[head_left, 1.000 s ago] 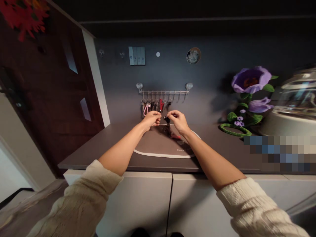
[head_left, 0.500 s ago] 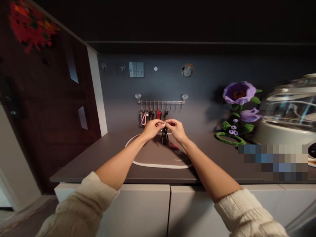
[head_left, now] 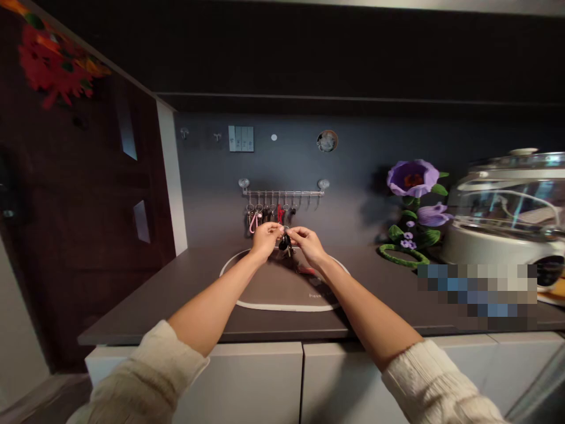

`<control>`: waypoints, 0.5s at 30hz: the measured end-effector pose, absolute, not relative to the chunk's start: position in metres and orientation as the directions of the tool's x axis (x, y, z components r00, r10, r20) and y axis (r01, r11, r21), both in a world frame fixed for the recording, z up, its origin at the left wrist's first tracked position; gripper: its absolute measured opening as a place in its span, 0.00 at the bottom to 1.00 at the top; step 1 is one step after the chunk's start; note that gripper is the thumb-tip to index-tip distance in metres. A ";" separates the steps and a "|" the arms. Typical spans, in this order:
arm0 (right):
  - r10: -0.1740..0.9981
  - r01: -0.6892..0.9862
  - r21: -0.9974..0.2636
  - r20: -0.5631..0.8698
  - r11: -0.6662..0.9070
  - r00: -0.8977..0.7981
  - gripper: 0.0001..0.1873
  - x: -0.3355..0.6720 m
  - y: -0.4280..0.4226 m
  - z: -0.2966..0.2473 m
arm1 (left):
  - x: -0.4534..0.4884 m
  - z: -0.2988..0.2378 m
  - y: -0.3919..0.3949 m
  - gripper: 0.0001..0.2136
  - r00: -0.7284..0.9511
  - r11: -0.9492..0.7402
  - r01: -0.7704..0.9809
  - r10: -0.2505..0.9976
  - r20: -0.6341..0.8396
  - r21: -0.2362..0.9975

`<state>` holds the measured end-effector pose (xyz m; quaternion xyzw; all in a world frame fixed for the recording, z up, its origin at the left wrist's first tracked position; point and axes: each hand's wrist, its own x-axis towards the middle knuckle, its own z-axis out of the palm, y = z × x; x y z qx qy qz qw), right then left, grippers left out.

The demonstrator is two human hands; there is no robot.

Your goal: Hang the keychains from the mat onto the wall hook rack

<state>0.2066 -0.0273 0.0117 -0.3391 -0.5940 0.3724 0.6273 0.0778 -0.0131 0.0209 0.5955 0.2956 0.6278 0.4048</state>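
The key ring (head_left: 286, 228) is hanging below the hook rail (head_left: 285, 193), pinched from both sides!
Dark keys (head_left: 285, 242) are dangling from it; the left hand (head_left: 266, 240) and right hand (head_left: 309, 242) are gripping it, fingertips nearly closed, no longer standing apart as a second ago, so both are working together. Below the rail, a mat (head_left: 273, 287) is lying; to the rail's right, purple flowers (head_left: 415, 187) are standing.

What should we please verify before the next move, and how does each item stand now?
1. Left hand on the key ring: ok, fingertips pinch it.
2. Right hand on that ring: ok, opposite side.
3. Ring open or closed: cannot tell, too small.
4. Dark key bunch hanging below the ring: ok.
5. Bare hooks on the wall rack: ok, toward its right end.
6. Red item separate from the bunch: cannot tell.
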 end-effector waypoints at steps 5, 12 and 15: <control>0.865 -0.146 -0.853 0.499 0.501 0.050 0.18 0.207 -0.023 0.014 | 0.083 0.019 -0.014 0.05 0.005 -0.520 -0.178 0.848 0.529 0.835; 0.867 -0.146 -0.860 0.463 0.490 0.182 0.19 0.220 -0.002 0.032 | 0.080 0.017 -0.007 0.05 0.004 -0.589 0.091 0.806 0.591 0.803; 0.851 -0.117 -0.860 0.457 0.497 0.257 0.17 0.229 0.011 0.044 | 0.078 0.012 -0.004 0.06 0.063 -0.638 0.241 0.763 0.644 0.732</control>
